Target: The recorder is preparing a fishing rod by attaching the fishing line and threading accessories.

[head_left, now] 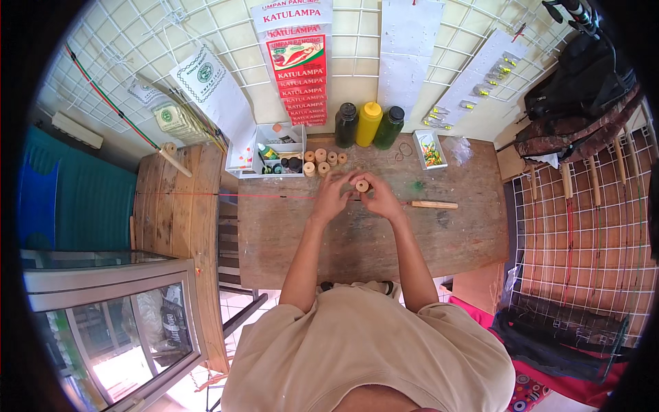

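A beige shirt (371,343) fills the nearest part, with both bare forearms reaching forward over the worn wooden bench (288,254). The right hand (379,198) is closed in a pinch on a small wooden spool (362,186), held above the middle of the bench with its round end and centre hole facing up. The left hand (332,198) is partly open, fingers curved and tips close against the spool's left side; whether it grips anything I cannot tell. A thin red rod (264,196) runs crosswise at the hands, which hide its middle; to the right its pale wooden handle (434,204) lies on the bench.

Just beyond the left hand, a group of similar wooden spools (320,156) stands beside a white divided box (294,147) holding a green-and-white tube (268,151) and dark round pieces. Farther right sits a smaller white box (439,164) of bright little pieces, with a clear plastic bag (458,150) next to it. At the bench's far edge stand three bottles in a row: black (347,126), yellow (370,126) and dark green (389,130). Behind them, a white wire grid (355,41) carries a strip of red packets (299,58) and a pale hanging sheet (407,69)
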`<state>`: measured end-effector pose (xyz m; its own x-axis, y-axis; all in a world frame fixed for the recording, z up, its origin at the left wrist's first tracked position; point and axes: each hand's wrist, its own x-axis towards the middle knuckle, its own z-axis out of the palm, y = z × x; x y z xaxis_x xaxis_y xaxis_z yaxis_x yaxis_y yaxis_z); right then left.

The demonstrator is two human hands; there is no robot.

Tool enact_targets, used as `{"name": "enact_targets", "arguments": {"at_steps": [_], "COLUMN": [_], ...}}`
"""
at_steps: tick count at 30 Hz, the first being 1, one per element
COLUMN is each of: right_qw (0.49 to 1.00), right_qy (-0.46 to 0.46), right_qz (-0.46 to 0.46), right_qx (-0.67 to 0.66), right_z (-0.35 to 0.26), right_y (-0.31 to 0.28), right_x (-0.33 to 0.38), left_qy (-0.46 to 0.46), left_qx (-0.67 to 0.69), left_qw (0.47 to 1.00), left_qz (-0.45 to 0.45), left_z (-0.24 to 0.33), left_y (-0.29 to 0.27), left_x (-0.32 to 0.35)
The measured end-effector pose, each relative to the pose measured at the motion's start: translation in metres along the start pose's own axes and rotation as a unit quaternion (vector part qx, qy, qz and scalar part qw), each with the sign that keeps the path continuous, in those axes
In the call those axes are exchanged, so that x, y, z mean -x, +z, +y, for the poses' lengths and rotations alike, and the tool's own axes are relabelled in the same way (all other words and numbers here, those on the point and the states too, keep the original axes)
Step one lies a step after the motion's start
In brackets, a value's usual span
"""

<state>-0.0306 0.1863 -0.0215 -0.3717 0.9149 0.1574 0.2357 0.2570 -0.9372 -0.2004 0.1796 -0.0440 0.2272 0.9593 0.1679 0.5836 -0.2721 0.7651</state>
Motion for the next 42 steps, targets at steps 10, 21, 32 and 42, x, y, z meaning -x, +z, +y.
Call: {"name": "enact_targets", "arguments": {"at_steps": [10, 21, 32, 42], "right_qw": [0.996, 0.991, 0.99, 0.991], "right_qy": [-0.034, 0.067, 0.039, -0.005], "right_qz": [0.049, 0.104, 0.116, 0.13], "right_qx": [0.071, -0.06, 0.062, -0.017], "right_z": [0.013, 0.006, 0.02, 0.033], "right_y": [-0.015, -0.017, -0.073, -0.115], "right_x": [0.002, 0.023, 0.05, 0.054], "left_qy": [-0.072, -0.099, -0.174, -0.181], "left_qx": [0.164, 0.143, 0.102, 0.065], "left_qw": [0.982, 0.975, 0.956, 0.941], "left_qz": [0.056, 0.142, 0.215, 0.278], "left_z": [-0.008, -0.004, 0.014, 0.023], "left_y": [-0.005, -0.012, 0.019, 0.045], "left_x": [-0.004, -0.001, -0.008, -0.021]}}
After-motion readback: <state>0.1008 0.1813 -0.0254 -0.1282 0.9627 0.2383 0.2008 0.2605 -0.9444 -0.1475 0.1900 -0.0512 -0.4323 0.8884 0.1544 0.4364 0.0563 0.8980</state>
